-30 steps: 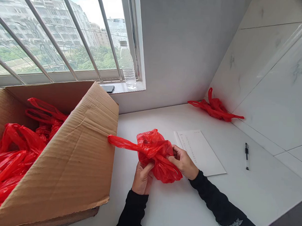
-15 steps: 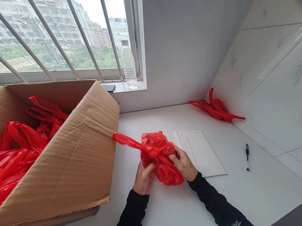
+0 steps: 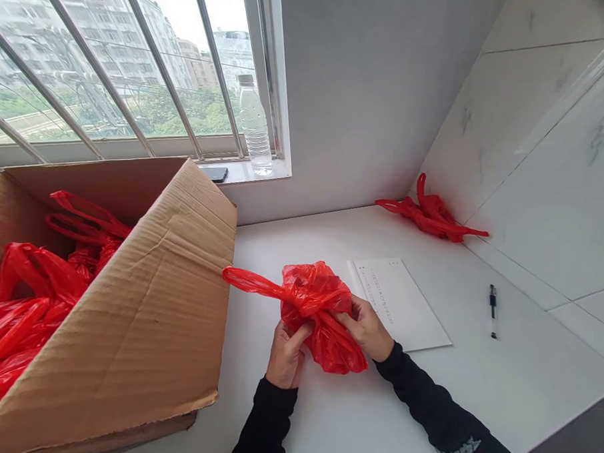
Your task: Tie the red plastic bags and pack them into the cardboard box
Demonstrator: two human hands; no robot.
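A knotted red plastic bag [image 3: 311, 304] is held between my two hands above the white table [image 3: 258, 411]. One long twisted handle of it sticks out to the left, toward the cardboard box. My left hand [image 3: 287, 353] grips the bag's lower left side, thumb on top and fingers underneath. On the right side my right hand [image 3: 368, 326] is closed on the plastic, with its thumb laid across the front. What is inside the bag cannot be made out.
At left stands an open cardboard box [image 3: 163, 300] holding several red bags [image 3: 44, 275]. A notebook [image 3: 408, 311] with writing and a pen [image 3: 493, 311] lie to the right. Another red bag [image 3: 430, 212] lies in the far corner. A bottle [image 3: 255, 131] and a phone [image 3: 217, 175] are on the windowsill.
My right hand's fingers and thumb have shifted slightly on the bag. The bag stays in both hands at nearly the same place, and the whole view has moved a little.
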